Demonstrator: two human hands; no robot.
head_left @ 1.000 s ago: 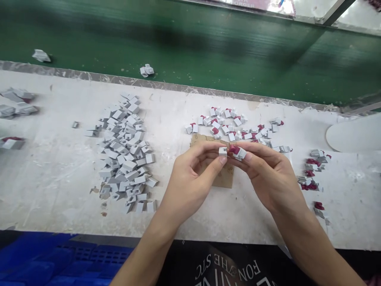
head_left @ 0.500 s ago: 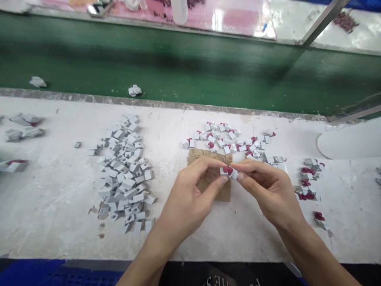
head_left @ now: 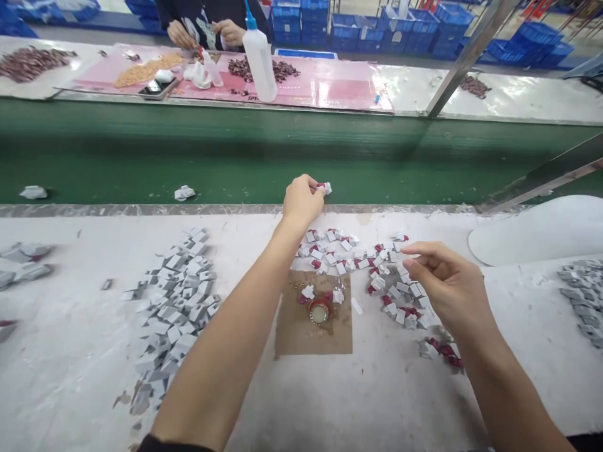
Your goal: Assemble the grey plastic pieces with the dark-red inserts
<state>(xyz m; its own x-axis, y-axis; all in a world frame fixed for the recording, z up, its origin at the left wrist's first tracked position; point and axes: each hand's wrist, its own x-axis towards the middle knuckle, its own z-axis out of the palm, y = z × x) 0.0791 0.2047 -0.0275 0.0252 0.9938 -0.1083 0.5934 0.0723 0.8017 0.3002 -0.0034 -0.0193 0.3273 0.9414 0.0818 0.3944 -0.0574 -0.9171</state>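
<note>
My left hand (head_left: 303,199) is stretched out over the edge of the green strip, its fingers closed on a small grey-and-red plastic piece (head_left: 325,188). Thumb and index finger of my right hand (head_left: 445,282) are apart with nothing between them, just right of a cluster of grey-and-red pieces (head_left: 398,292). Between my arms lies a brown cardboard square (head_left: 301,339), stained wet in places. A bottle cap (head_left: 319,312) with pale contents sits on it, with a couple of grey-and-red pieces touching or close to its rim. More such pieces (head_left: 330,254) are spread behind the cardboard.
Left of my left arm is a heap of grey pieces (head_left: 174,314). Two pale pieces (head_left: 184,193) rest on the green strip (head_left: 117,150). Beyond it, a person's hands (head_left: 228,32) work near a white squeeze bottle (head_left: 260,66). A metal post (head_left: 464,59) stands at right.
Both hands were together on the grey-and-red piece above the cardboard. My left hand has carried it forward to the green strip; my right hand has let go and moved right. The view has tilted up.
</note>
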